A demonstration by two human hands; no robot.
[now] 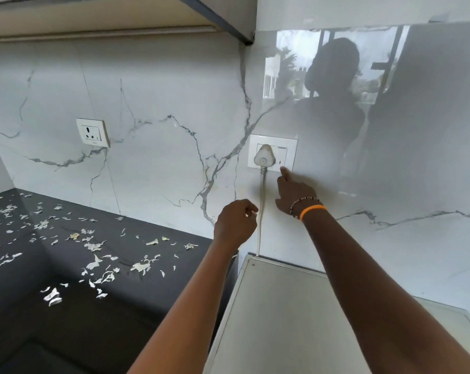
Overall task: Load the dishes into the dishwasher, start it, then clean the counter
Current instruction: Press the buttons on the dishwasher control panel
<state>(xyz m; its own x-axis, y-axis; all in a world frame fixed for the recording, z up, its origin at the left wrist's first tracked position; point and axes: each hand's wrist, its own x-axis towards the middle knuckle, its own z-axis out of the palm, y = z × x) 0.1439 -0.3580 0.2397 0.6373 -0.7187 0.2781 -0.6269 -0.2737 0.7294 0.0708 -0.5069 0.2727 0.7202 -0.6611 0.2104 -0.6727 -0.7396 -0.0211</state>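
My right hand point(296, 195) reaches up to a white wall socket plate point(290, 147); its straight index fingertip touches the lower edge of the switch point(281, 157), with the other fingers curled in. A white plug point(265, 157) sits in the socket beside the switch, and its cord point(261, 211) drops behind the grey top of the dishwasher point(282, 319). My left hand point(235, 225) hovers just left of the cord, fingers loosely curled, holding nothing. The black counter point(66, 333) on the left is strewn with several pale peel scraps point(93, 247).
A second, unused socket point(93, 132) is on the marble wall to the left. A cabinet underside point(120, 20) hangs above the counter. The glossy wall on the right reflects a person and a window.
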